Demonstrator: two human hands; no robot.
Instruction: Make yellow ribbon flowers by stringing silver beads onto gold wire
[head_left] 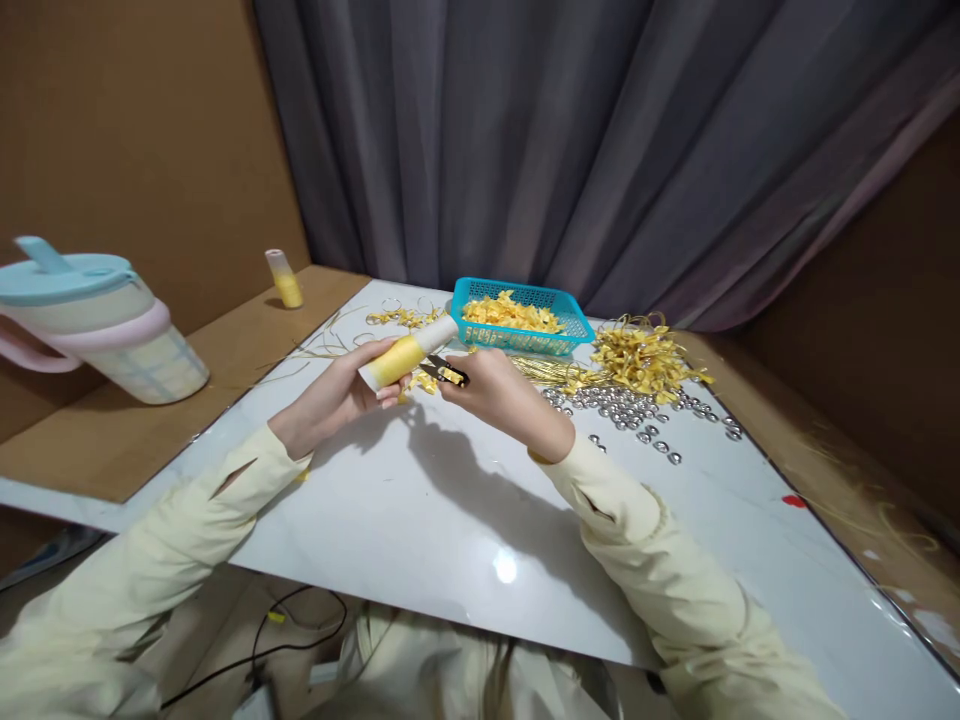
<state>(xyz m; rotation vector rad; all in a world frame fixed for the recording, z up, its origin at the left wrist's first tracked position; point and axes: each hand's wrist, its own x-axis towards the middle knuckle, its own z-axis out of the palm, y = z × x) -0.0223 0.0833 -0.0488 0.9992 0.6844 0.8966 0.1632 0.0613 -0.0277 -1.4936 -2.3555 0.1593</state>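
Above the white table, my left hand [341, 395] is wrapped round a spool of yellow thread [397, 362], its white end tilted up to the right. My right hand [487, 385] is closed on a pair of small black thread snips [448, 372], whose blades point left toward the spool. Whether the blades touch any thread is too small to tell. Yellow ribbon pieces [424, 382] lie just behind and under the hands. The palm side of my right hand is hidden.
A blue basket [523, 342] of yellow ribbon bows stands at the back. Right of it are gold wires [559, 374], a ribbon pile [645, 358] and scattered silver metal pieces [630, 408]. At left stand a large tumbler [135, 345] and another thread spool [285, 282].
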